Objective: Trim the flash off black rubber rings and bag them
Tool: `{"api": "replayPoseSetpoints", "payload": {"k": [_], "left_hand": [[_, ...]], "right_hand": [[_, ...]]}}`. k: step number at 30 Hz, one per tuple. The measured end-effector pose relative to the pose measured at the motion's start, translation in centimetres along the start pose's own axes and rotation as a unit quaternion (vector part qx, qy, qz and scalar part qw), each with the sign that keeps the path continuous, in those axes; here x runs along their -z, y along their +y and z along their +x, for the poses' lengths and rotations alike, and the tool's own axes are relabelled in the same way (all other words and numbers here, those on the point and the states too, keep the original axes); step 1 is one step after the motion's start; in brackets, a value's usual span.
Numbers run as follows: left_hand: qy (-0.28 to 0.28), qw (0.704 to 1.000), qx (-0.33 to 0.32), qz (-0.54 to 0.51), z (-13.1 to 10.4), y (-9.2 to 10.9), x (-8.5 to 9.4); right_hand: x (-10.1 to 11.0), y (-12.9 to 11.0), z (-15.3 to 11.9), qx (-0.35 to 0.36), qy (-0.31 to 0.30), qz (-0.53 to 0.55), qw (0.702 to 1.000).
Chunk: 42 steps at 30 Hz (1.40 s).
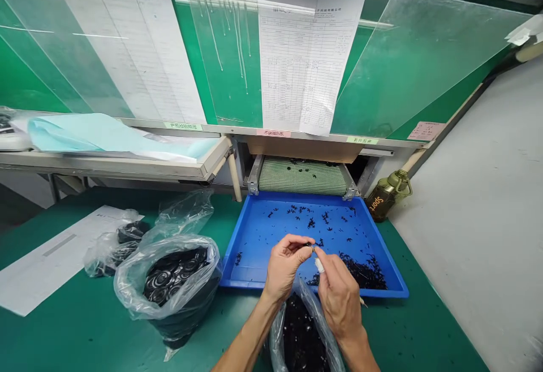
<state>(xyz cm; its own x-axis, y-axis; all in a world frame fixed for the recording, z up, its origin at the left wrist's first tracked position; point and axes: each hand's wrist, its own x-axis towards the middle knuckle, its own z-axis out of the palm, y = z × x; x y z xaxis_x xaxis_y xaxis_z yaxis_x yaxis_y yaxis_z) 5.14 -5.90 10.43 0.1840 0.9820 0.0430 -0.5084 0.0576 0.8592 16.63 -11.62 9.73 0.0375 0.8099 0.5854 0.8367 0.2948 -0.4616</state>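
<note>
Above the near edge of a blue tray [271, 242], my two hands meet fingertip to fingertip. My left hand [285, 264] pinches a small dark piece, too small to make out well. The fingertips of my right hand [338, 287] touch the same spot, and a bit of white shows on one finger. Small black parts [365, 273] are heaped in the tray's near right corner, with more scattered across it. Below my hands stands an open plastic bag [278, 338] full of small black pieces.
A bag of black rings [176, 276] stands left of the tray, beside a smaller knotted bag [114, 247] and a white sheet [55, 253]. Behind the tray is a green conveyor belt [301, 178]. A bottle [386, 194] stands at the right. Papers [311, 50] hang above.
</note>
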Motion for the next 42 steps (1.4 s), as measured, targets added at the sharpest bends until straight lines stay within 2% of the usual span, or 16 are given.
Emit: {"api": "replayPoseSetpoints", "payload": {"k": [3,6,10,13,14,16,18,21,23,26,29,31,34,38,40,42], "left_hand": [[0.017,1.0,-0.015,-0.003,-0.1,-0.4,0.2],[0.013,1.0,-0.021,0.01,0.4,-0.7,0.6],[0.004,0.999,-0.012,0.051,1.6,-1.2,1.1],[-0.005,0.995,0.003,0.103,2.9,-2.1,2.0],[-0.011,0.991,0.008,0.131,3.3,-2.5,2.5],[-0.021,0.976,0.011,0.216,3.9,-3.3,3.9],[-0.024,0.944,0.008,0.328,4.3,-4.0,5.7],[-0.018,0.892,0.006,0.451,4.5,-4.9,8.2],[-0.019,0.887,0.02,0.462,4.5,-5.4,9.2],[-0.016,0.911,0.057,0.408,4.7,-6.0,9.7],[0.011,0.951,0.096,0.292,5.1,-6.3,9.7],[0.033,0.973,0.12,0.195,5.4,-6.3,9.8],[0.069,0.984,0.144,0.075,5.8,-5.9,10.3],[0.128,0.98,0.144,-0.047,6.5,-5.1,11.3],[0.155,0.976,0.125,-0.093,6.8,-4.8,11.6],[0.159,0.977,0.095,-0.107,6.8,-4.6,11.4]], "right_hand": [[-0.5,-0.3,-0.1,-0.026,0.013,0.022,0.999],[-0.9,0.0,0.5,-0.099,-0.028,0.117,0.988],[-1.7,1.0,1.7,-0.225,-0.117,0.276,0.927],[-3.0,2.9,2.1,-0.276,-0.184,0.342,0.879],[-3.6,3.9,2.2,-0.277,-0.193,0.317,0.886],[-4.7,6.0,2.4,-0.253,-0.177,0.201,0.93],[-5.5,8.2,3.2,-0.207,-0.148,0.074,0.964],[-6.3,10.5,6.6,-0.149,-0.14,-0.013,0.979],[-6.7,11.1,10.2,-0.125,-0.142,-0.045,0.981],[-7.7,11.2,16.5,-0.106,-0.143,-0.098,0.979],[-9.6,11.0,22.1,-0.102,-0.151,-0.11,0.977],[-11.1,11.0,25.0,-0.103,-0.161,-0.106,0.976],[-13.0,11.1,28.2,-0.114,-0.181,-0.08,0.973],[-13.3,10.9,29.2,-0.137,-0.194,-0.006,0.971],[-13.0,10.3,27.6,-0.143,-0.206,0.056,0.966],[-12.8,9.2,24.3,-0.149,-0.242,0.135,0.949]]}}
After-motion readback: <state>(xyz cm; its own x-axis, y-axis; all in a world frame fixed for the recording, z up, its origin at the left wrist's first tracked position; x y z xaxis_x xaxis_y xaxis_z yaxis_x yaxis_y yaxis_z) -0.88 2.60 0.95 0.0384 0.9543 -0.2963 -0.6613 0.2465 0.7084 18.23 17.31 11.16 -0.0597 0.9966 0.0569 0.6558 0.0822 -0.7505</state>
